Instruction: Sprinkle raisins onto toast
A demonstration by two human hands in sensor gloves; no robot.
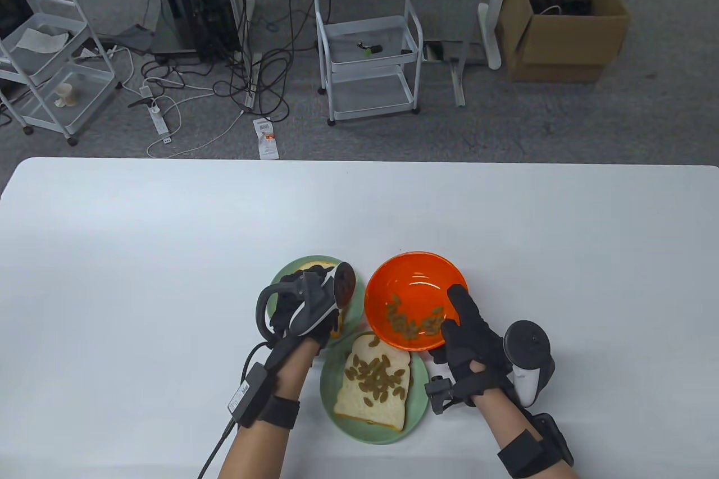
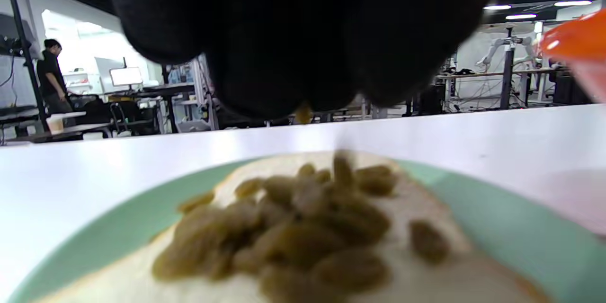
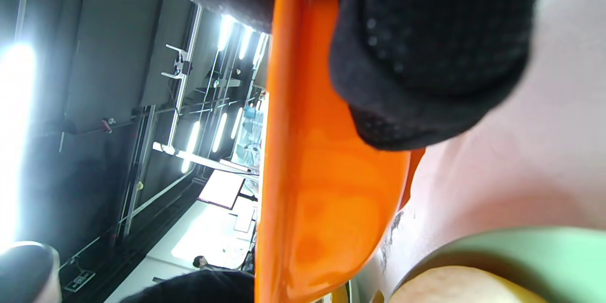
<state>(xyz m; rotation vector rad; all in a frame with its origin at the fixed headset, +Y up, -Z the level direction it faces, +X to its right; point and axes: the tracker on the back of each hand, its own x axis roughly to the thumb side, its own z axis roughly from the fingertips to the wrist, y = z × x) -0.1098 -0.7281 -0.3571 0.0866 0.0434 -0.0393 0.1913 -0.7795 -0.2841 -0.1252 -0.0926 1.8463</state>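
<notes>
- Near slice of white toast [image 1: 375, 386] on a round pale green plate [image 1: 330, 383], at 6 o'clock on the white table [image 1: 168, 254]; scatter of brown-green raisins [image 1: 377, 375] on its top.
- Second pale green plate [image 1: 283, 277] at 10 o'clock from the first, with another toast slice [image 2: 450, 265] heaped with raisins [image 2: 293, 232], largely covered in the table view.
- Left hand [image 1: 303, 305] in a black glove above that second toast, fingertips [image 2: 265, 71] bunched together downward, one raisin [image 2: 303, 114] pinched at their tips.
- Glossy orange plastic bowl [image 1: 417, 299] at 12 o'clock from the near toast, tilted, more raisins [image 1: 413, 322] pooled at its low side.
- Right hand [image 1: 469, 341] gripping the bowl's rim at 4 o'clock, thumb inside, other fingers [image 3: 426, 57] under the wall.
- White cart [image 1: 368, 60] on the grey floor at 12 o'clock beyond the table; cardboard box [image 1: 561, 18] at 1 o'clock.
</notes>
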